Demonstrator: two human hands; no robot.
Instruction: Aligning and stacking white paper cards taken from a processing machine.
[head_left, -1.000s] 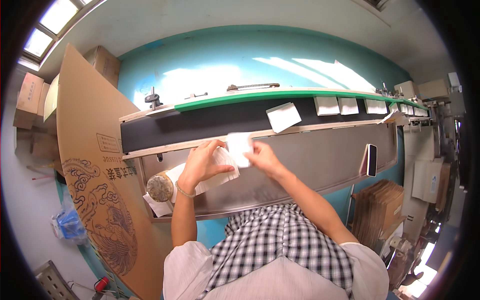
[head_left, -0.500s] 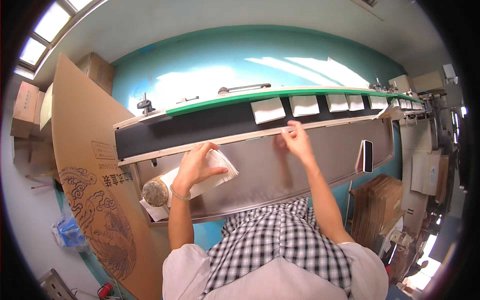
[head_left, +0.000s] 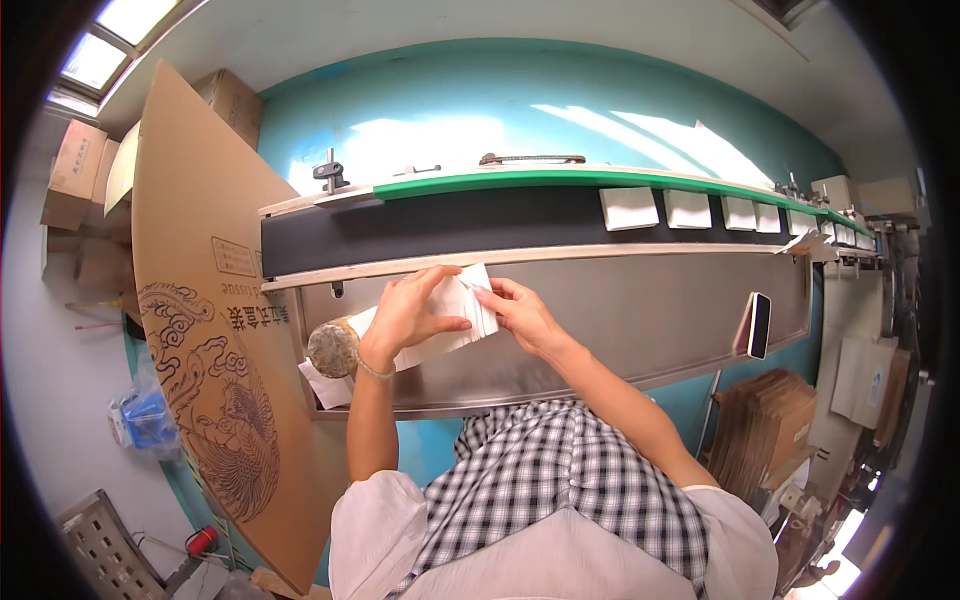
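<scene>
A long row of folded white paper sheets (head_left: 440, 350) lies aslant on the left part of the metal tray (head_left: 620, 330). Over its upper end my left hand (head_left: 405, 318) is closed, thumb on the near side and fingers on the far side. My right hand (head_left: 527, 318) pinches the right end of the same sheets between thumb and fingers. Behind the sheets' lower left end sits a round, mottled grey-brown weight (head_left: 334, 348). Beyond my hands runs a black conveyor belt (head_left: 430, 228) carrying several flat white paper packs, the nearest being a pack (head_left: 629, 209) right of my hands.
A green guide rail (head_left: 520, 180) edges the belt's far side. A phone (head_left: 760, 325) lies at the tray's right end. On the left stands a big cardboard sheet (head_left: 200, 300). Stacked flat cardboard (head_left: 765, 425) is at the lower right, a metal clamp (head_left: 330, 172) at the belt's far left.
My right hand has come left from the belt's near edge onto the end of the white sheets. The packs on the belt have travelled right. My view has shifted slightly.
</scene>
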